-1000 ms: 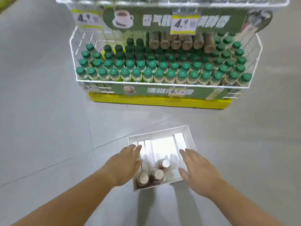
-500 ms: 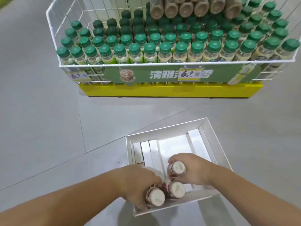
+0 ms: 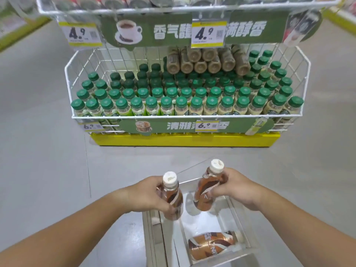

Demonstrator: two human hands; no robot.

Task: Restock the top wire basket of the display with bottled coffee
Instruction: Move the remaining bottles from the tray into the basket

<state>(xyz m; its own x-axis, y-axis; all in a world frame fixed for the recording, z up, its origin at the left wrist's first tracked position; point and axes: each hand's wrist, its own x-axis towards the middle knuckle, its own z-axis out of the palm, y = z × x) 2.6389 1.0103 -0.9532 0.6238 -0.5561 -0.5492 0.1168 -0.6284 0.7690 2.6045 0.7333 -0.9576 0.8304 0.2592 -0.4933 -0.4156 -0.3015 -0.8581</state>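
Lower centre of the frame, above the box [image 3: 239, 228], left hand [image 3: 146, 195] wraps one coffee bottle [image 3: 172, 198], right hand [image 3: 238, 187] the second bottle [image 3: 206, 191]; full, rigid, probably slick plastic, best gripped mid-body

Grey tiled floor [image 3: 48, 151], yellow display base [image 3: 185, 139] standing on it, open white box [image 3: 200, 225] on the floor well in front of the base, thin floor seam [image 3: 87, 166] front-left of the base
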